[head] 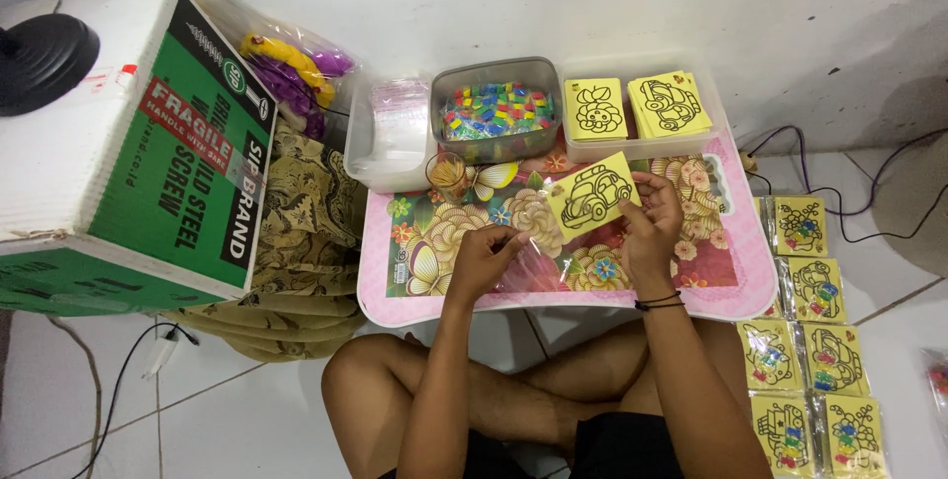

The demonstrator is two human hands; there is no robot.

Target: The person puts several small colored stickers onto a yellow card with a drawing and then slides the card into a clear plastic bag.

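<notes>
Head view: my right hand (649,214) pinches a yellow car card (591,195) above the floral tray (415,242), left hand (484,257) grips a clear sleeve (538,260) just below it, so I'd hold the sleeve mouth open and feed the card in corner-first.

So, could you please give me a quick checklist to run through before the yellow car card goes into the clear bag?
1. Right hand grips the yellow car card: ok.
2. Left hand holds the clear bag: ok.
3. Bag mouth open: cannot tell.
4. Card lined up with the bag: not ok, it is above and tilted.
5. Tub of coloured packets within reach: ok.
</notes>
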